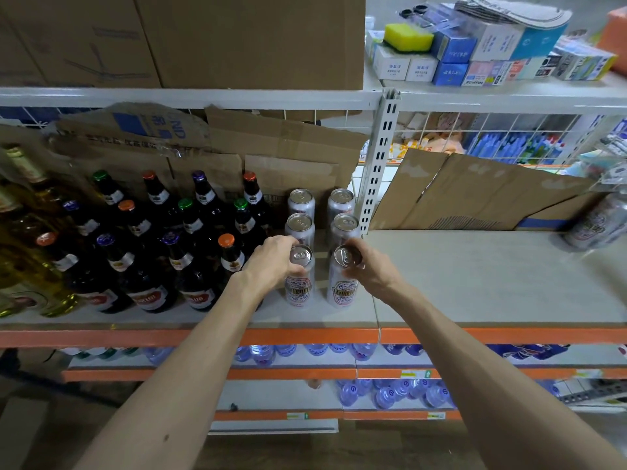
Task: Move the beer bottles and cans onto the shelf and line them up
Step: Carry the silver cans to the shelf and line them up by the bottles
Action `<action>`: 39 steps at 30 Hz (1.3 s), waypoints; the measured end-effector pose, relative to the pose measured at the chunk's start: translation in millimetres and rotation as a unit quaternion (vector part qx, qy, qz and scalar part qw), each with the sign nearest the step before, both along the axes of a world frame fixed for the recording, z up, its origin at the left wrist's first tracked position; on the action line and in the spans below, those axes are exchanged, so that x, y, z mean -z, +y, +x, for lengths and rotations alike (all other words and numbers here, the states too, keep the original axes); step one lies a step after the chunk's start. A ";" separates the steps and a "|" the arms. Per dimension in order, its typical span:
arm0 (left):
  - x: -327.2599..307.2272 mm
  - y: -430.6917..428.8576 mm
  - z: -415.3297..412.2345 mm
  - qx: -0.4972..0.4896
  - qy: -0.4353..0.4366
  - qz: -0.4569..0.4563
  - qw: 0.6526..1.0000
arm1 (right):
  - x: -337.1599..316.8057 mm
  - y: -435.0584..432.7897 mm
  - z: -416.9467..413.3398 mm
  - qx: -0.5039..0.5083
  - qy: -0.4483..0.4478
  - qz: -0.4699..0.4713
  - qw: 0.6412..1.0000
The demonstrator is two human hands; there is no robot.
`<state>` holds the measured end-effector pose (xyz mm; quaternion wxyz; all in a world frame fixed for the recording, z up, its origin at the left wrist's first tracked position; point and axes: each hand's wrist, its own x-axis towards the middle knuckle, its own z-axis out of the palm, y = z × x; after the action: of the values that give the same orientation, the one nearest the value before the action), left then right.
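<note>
Two rows of silver beer cans stand upright on the grey shelf point(475, 283), three deep. My left hand point(271, 262) grips the front can of the left row point(298, 286) near its top. My right hand point(368, 266) grips the front can of the right row point(342, 286) the same way. Behind them stand the other cans point(301, 201), point(341, 200). To the left, several dark beer bottles point(190, 262) with coloured caps stand in rows. More cans point(597, 222), blurred, sit at the far right of the shelf.
Yellow-green bottles point(20, 232) fill the far left. Flattened cardboard point(475, 195) leans against the wire back. A white upright post point(380, 164) divides the bays. Boxes point(237, 39) sit on the top shelf, and water bottles point(390, 391) fill the lower shelves.
</note>
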<state>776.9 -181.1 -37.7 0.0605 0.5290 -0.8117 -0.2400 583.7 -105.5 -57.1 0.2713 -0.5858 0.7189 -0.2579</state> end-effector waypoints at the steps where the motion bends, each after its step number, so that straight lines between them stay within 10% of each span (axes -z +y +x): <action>1: -0.2 -0.9 0.7 0.004 -0.003 0.001 1.000 | 0.1 0.4 0.1 0.000 0.000 -0.003 1.000; 39: 13.9 6.1 -4.9 -0.003 -0.023 -0.051 0.998 | 2.1 5.4 6.0 0.046 0.003 -0.006 0.999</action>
<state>772.0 -175.0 -51.6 0.0698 0.5329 -0.8226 -0.1859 589.7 -100.2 -59.2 0.2539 -0.5542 0.7444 -0.2727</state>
